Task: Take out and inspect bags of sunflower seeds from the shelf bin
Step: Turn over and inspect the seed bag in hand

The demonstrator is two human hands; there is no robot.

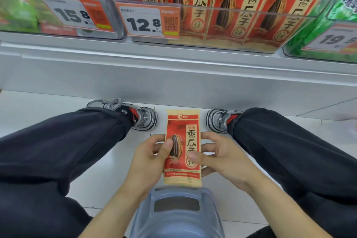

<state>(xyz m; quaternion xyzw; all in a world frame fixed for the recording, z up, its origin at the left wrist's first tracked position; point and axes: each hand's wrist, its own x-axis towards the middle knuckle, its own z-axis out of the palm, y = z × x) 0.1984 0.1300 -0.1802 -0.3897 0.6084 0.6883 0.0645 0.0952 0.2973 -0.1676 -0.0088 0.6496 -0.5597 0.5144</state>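
Red-and-tan bag of sunflower seeds (pixel 182 149) held low between my knees, upright, face toward me, above a grey-blue stool (pixel 176 212).

Left to right:
- Left hand (pixel 150 158): thumb pressed on the bag's front at the seed picture, fingers curled behind the left edge. Pinching it.
- Bag: flat paper-look pouch. I judge it light, with loose contents that would shift; the flat sealed margins top and bottom look stiffer than the middle. Surface seems matte, not slippery. Best hold, I think, is by the two long edges, as now, leaving the print clear to read.
- Right hand (pixel 218 154): thumb on the front lower right, fingers behind the right edge. Also pinching.

Writing: large characters 香瓜子 down the bag, brand 洽洽 above them and again in the top band. Small print at the bottom is too fine to read.

Far side: clear shelf bin (pixel 241 25) with more of the same bags standing upright. Its price tag (pixel 146 20) reads 12.8; the left neighbour's tag (pixel 75 13) reads 15.8, the right one partly 19.
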